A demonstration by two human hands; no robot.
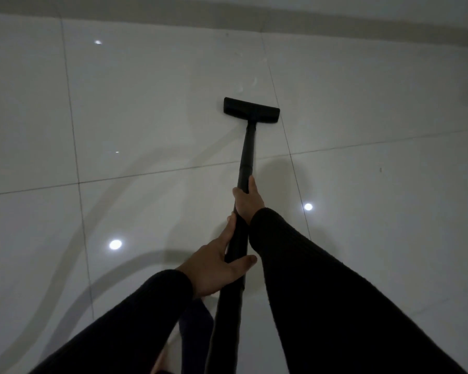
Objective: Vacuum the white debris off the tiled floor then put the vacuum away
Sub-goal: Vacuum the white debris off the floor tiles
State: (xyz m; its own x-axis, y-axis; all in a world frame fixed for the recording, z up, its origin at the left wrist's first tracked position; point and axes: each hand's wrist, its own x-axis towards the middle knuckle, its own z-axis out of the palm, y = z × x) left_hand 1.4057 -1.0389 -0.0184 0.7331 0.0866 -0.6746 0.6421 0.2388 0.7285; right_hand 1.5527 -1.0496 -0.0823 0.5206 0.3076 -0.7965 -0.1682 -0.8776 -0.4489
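Note:
A black vacuum wand [246, 155] runs from my hands down to a flat black floor head [251, 110] resting on the glossy white tiled floor [146, 117]. My right hand [247, 201] grips the wand higher up, near its joint. My left hand [219, 263] wraps the wand lower, closer to my body. Both arms wear dark sleeves. Faint white debris specks [251, 82] lie just beyond the floor head, toward the wall. The vacuum's body is out of view.
A beige skirting strip [254, 18] runs along the wall at the top. Dark grout lines cross the tiles. Ceiling-light reflections dot the floor. My leg and a bare foot [160, 360] show at the bottom.

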